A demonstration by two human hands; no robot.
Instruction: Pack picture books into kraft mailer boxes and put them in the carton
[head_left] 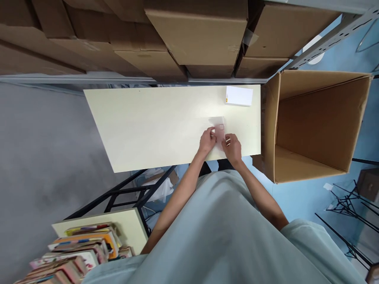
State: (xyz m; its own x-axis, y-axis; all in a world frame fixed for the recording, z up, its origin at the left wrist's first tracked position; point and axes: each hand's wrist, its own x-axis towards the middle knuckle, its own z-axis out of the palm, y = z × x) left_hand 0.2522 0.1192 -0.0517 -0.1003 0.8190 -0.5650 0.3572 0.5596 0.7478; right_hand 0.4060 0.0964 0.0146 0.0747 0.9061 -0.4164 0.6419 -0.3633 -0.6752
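Note:
A thin pinkish phone case (pixel 219 132) with a squarish camera outline near its top lies between my hands, low over the white table. Clear plastic, like a sleeve, seems to stretch past its upper end. My left hand (pixel 207 140) pinches its left edge with curled fingers. On the opposite edge, the thumb and fingers of my right hand (pixel 233 149) are closed on it, lower down. Behind my hands, a flat white box (pixel 239 96) with a small yellow mark rests near the table's far right corner.
The white table (pixel 142 126) runs along a shelf stacked with cardboard boxes (pixel 201 35). A large open carton (pixel 314 130) stands against the table's right end. At lower left, books (pixel 85 246) are piled on a low shelf beside a black metal frame (pixel 142 193).

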